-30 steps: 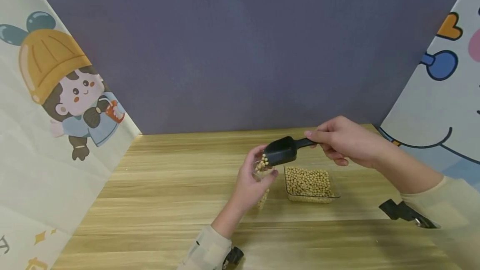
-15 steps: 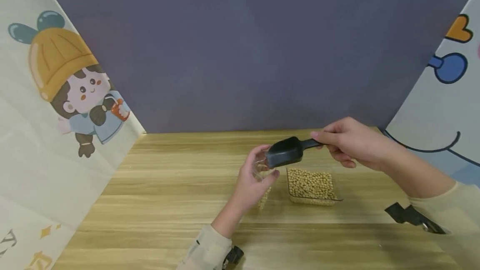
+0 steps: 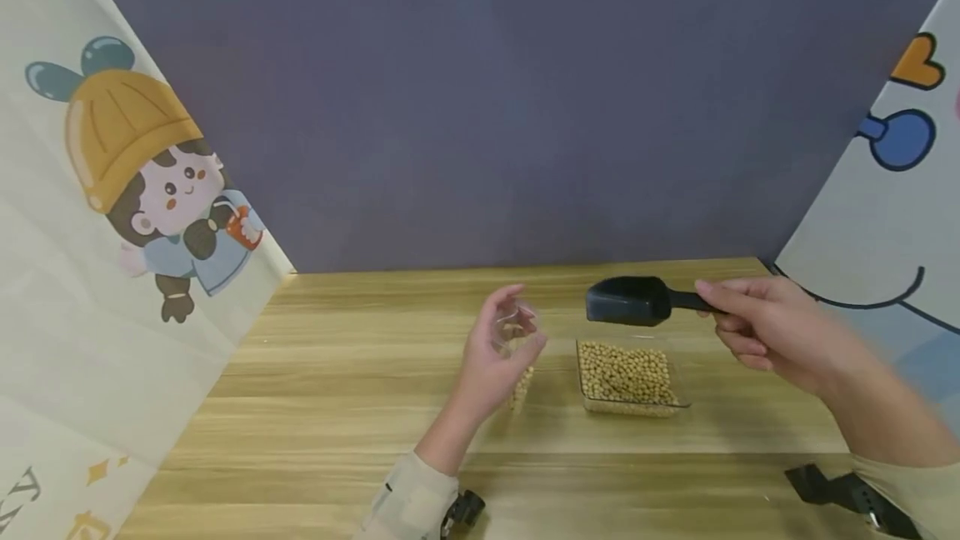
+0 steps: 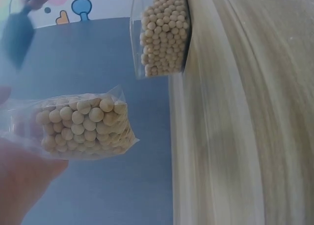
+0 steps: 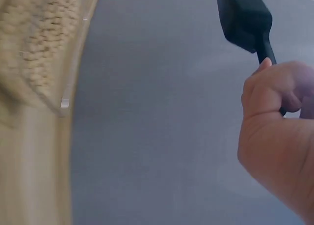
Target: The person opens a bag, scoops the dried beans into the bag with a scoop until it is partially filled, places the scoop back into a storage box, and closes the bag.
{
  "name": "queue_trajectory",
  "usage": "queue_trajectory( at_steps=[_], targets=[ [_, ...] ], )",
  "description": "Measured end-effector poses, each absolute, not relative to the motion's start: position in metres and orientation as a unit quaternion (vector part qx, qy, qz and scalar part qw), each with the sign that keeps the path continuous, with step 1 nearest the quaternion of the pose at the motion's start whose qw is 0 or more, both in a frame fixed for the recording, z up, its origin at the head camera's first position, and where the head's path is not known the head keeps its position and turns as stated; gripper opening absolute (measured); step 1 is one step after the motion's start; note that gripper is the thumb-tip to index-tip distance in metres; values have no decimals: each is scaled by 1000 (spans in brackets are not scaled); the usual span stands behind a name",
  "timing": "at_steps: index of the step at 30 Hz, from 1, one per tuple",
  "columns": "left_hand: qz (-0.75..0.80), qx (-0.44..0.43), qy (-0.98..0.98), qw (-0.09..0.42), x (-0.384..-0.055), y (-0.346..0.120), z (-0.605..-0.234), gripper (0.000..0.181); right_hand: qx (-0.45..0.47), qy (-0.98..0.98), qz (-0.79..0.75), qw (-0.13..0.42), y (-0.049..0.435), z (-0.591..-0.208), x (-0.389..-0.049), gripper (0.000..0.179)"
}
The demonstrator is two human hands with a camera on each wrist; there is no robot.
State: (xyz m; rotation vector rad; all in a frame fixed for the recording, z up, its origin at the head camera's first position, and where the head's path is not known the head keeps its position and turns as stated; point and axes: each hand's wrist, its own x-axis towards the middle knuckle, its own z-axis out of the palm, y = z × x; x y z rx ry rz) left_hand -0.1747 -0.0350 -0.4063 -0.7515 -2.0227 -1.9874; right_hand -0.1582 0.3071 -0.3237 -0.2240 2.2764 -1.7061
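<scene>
My left hand (image 3: pixel 487 361) holds a clear plastic bag (image 4: pixel 83 127) near its mouth, fingers and thumb curved round the top. Pale round soybeans (image 4: pixel 91 124) fill the lower part of the bag, which hangs above the table. My right hand (image 3: pixel 772 327) grips the handle of a black scoop (image 3: pixel 628 302), thumb on top. The scoop is held level in the air, to the right of the bag and above a clear rectangular container (image 3: pixel 637 402). No beans show in the scoop. More soybeans (image 3: pixel 624 372) lie in the container.
The wood-grain table (image 3: pixel 337 407) runs back to a dark grey-blue panel (image 3: pixel 480 107). Printed cartoon panels stand on the left (image 3: pixel 67 290) and right (image 3: pixel 862 223). Dark straps sit at both sleeves.
Beans slid from the scoop into the bag; the scoop then emptied and moved right, away from the bag's mouth. My left hand has stayed almost in place.
</scene>
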Motion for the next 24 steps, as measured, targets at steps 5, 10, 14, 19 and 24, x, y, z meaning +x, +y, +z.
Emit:
queue_trajectory(
  at_steps=[5,10,14,19,24],
  targets=[
    [-671,-256,-688,106,-174,-35,-404,64,-35,790,-603,101,326,-365,-146,39],
    [-670,-258,-689,97,-172,-33,-405,64,36,818,-571,48,335,-396,-138,47],
    [-673,-258,-687,93,-171,-32,-406,63,60,841,-538,-7,338,-411,-136,50],
    [-668,-263,-690,91,-171,-30,-408,63,76,870,-486,-35,334,-417,-132,53],
    [-668,-267,-690,85,-170,-28,-407,63,89,889,-443,-71,320,-417,-124,57]
  ],
)
